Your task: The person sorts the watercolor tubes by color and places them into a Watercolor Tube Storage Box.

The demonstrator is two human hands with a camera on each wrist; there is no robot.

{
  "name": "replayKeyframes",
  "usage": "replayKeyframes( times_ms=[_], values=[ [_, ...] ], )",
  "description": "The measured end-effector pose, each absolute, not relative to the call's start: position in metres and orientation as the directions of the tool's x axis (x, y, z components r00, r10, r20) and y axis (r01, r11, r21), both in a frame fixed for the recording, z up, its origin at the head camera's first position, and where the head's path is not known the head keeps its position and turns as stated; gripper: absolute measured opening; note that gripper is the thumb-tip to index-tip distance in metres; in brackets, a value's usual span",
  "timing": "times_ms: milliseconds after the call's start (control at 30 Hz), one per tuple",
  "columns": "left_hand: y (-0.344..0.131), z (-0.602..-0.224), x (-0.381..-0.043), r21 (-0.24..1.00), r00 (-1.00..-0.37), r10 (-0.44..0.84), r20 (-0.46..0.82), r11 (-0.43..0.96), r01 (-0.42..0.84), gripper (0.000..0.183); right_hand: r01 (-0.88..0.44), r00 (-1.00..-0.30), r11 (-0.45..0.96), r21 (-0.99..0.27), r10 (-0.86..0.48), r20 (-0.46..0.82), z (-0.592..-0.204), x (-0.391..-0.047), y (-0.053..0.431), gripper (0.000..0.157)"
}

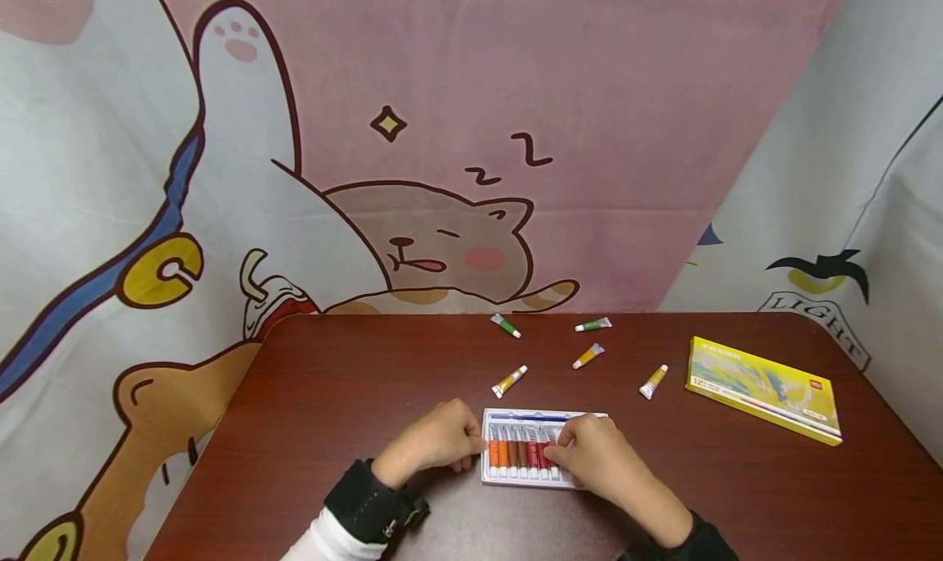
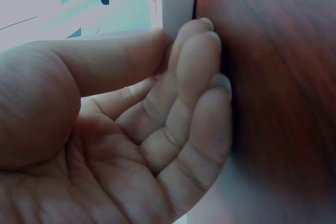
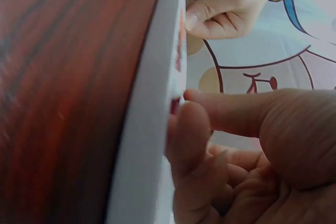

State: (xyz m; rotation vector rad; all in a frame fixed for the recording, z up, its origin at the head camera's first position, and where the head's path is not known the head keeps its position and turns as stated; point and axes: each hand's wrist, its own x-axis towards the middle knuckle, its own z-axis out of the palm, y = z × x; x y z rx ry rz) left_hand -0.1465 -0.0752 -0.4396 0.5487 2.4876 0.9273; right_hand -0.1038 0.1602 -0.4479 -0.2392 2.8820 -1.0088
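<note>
A white plastic tray [image 1: 516, 484] holds a row of paint tubes running from orange [image 1: 503, 456] through brown [image 1: 522, 456] to dark red. My left hand [image 1: 439, 438] grips the tray's left edge, its fingers curled at the side wall [image 2: 178, 1]. Over the right half of the tray, my right hand [image 1: 600, 456] pinches a dark red paint tube [image 1: 553, 468] at the end of the visible row. In the right wrist view, thumb and index finger meet just above the tray wall [image 3: 142, 124], mostly covering that tube. A blue brush [image 1: 526, 418] lies along the tray's far side.
Beyond the tray lie loose paint tubes: two green ones [image 1: 593, 325] at the back and several yellow ones [image 1: 510, 381] nearer. A yellow paint box [image 1: 766, 389] lies flat at the right of the brown table [image 1: 354, 381]. A printed cloth [image 1: 589, 94] hangs behind the table.
</note>
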Motion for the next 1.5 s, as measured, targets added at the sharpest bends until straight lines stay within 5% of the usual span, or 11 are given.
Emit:
replayKeyframes(
  times_ms=[333,1500],
  values=[
    [-0.0755,-0.4401,-0.1465,0.682,-0.83,0.497,-0.251,0.7,0.213,0.029,-0.224,-0.954,0.759,-0.611,-0.299,-0.021,-0.4466,-0.1027,0.1691,0.034],
    [-0.0745,-0.4393,-0.1465,0.669,-0.824,0.507,-0.255,0.708,0.228,0.03,-0.259,-0.947,0.757,-0.6,-0.323,0.001,-0.4533,-0.1047,0.1696,0.035]
  ],
)
